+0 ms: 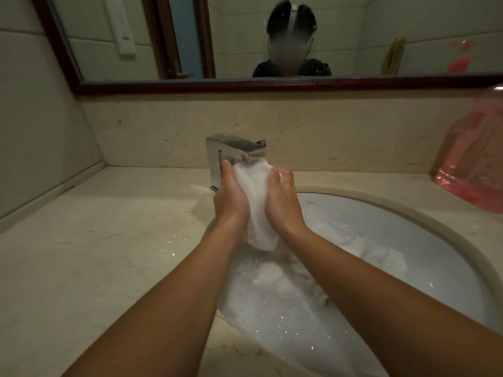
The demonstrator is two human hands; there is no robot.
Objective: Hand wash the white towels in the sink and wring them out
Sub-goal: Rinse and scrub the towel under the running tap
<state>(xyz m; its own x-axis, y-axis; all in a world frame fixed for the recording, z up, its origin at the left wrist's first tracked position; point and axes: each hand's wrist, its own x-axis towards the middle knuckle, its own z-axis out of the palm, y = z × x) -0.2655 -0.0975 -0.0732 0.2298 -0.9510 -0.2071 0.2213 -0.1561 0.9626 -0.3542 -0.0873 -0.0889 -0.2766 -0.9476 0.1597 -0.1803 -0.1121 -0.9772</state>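
A bunched white wet towel [257, 205] is clasped between the left hand [231, 197] and the right hand [281, 200] – fingers curled round it – above the soapy water of the oval white sink [424, 227], just before the square chrome tap [231, 151], while more white towels [362, 248] lie submerged.

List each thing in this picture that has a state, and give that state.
held towel, bunched, lifted above the water
left hand, grips the held towel
right hand, grips the held towel
sink, filled with sudsy water
other towels, soaking in it
faucet, flow cannot be told
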